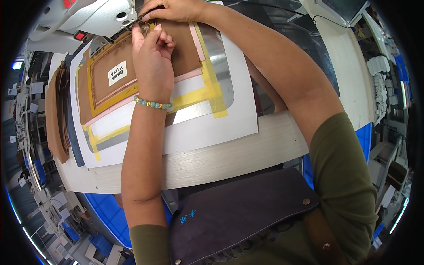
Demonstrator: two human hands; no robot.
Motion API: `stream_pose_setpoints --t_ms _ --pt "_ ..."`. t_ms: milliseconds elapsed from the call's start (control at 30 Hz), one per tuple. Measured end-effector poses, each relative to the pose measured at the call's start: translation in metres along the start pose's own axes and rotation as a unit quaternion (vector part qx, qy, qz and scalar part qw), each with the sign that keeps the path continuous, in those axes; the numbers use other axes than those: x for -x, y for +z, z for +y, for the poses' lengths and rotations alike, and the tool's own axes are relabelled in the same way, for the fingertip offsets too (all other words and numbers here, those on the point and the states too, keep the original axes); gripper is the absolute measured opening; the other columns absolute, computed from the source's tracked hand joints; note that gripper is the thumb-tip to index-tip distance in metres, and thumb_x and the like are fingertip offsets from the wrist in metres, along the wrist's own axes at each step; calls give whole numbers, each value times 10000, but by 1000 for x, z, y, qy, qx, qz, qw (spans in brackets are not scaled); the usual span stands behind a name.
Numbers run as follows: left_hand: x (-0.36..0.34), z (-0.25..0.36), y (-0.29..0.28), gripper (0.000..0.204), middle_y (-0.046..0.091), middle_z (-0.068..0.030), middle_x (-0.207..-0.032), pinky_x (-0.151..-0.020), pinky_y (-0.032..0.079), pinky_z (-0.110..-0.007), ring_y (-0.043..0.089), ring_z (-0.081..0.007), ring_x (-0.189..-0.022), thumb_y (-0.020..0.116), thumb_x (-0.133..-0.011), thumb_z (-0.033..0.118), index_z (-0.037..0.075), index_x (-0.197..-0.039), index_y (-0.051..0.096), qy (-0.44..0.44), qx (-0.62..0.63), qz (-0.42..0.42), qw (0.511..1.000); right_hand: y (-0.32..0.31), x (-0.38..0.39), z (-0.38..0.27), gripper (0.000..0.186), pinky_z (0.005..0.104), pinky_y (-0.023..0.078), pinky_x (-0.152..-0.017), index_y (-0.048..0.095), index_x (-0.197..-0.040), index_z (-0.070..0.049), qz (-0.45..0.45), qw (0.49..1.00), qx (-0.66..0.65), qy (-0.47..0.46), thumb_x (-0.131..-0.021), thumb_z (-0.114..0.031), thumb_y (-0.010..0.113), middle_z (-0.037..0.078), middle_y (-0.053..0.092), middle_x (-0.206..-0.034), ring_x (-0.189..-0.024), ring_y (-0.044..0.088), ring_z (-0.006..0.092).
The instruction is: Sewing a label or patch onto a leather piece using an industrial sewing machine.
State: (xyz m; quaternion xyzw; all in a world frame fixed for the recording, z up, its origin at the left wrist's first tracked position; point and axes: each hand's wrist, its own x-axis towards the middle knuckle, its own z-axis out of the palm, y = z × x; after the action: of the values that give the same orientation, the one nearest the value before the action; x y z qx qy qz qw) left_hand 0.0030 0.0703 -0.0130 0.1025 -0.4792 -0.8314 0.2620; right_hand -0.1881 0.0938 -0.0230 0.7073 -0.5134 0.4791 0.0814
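A flat brown rectangular panel with a white label lies between ten and eleven o'clock in view, on a silver metal plate edged with yellow tape. The left hand, index finger extended and others curled, and the right hand, fingers bent, meet beside the white sewing-machine head at the panel's twelve o'clock edge; whether either grasps anything cannot be told. Beneath the plate lies a large white sheet, with folded brown pieces toward nine o'clock.
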Motion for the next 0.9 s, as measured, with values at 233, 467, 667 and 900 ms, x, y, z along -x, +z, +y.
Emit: stream_pose_setpoints --t_ms 233,467,667,900 --pt "0 2 -1 869 494 -25 -888 -764 487 -282 514 -121 -809 538 -1016 18 34 -1633 -74 3 -29 -10 1000 -2 -5 0 155 416 519 -878 772 -954 -48 2 1000 -2 -30 -850 -131 694 114 736 -936 -928 655 332" --pt "1 2 0 865 487 -26 -890 -771 481 -285 508 -126 -810 535 -1018 21 22 -1631 -76 4 -39 -9 999 -18 -4 16 171 419 541 -858 782 -981 -57 -71 997 27 -22 -827 -90 716 136 752 -951 -927 680 344" --pt "6 5 1 848 463 -22 -857 -770 472 -285 490 -128 -800 532 -1021 25 12 -1634 -54 9 -63 1 998 -17 -24 16 159 417 546 -850 776 -991 -60 -124 990 2 -62 -855 -99 704 138 750 -965 -936 691 341" --pt "2 -1 10 879 501 -16 -798 -731 491 -256 505 -106 -739 571 -985 27 -28 -1620 -35 18 -64 17 998 -2 -7 28 160 431 538 -851 753 -989 -41 -48 996 -49 -53 -881 -150 707 145 740 -973 -940 677 345"
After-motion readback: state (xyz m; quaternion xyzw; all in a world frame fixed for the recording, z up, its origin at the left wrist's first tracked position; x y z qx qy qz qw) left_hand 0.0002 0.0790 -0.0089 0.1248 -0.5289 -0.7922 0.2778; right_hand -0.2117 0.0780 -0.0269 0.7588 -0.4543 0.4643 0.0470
